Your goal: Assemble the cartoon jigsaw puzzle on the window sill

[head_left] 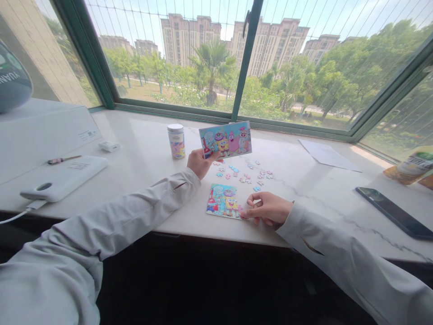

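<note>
My left hand [200,163] is closed on the left end of a picture card [226,140] printed with cartoon characters, held tilted up above the sill. Below it lies a partly assembled jigsaw puzzle [222,201] with the same kind of picture. At the puzzle's lower right edge is my right hand [269,209], its thumb and index finger pinched on a pink puzzle piece [243,212] that touches the assembled part. Several loose puzzle pieces [248,177] are scattered behind the puzzle, between it and the card.
A cylindrical tin [176,142] stands behind my left hand. To the left lie a white power bank [67,178] with a cable, a small white adapter [109,146] and a thin tool [64,159]. A phone [395,212], paper [326,155] and a yellow package [411,167] lie at right.
</note>
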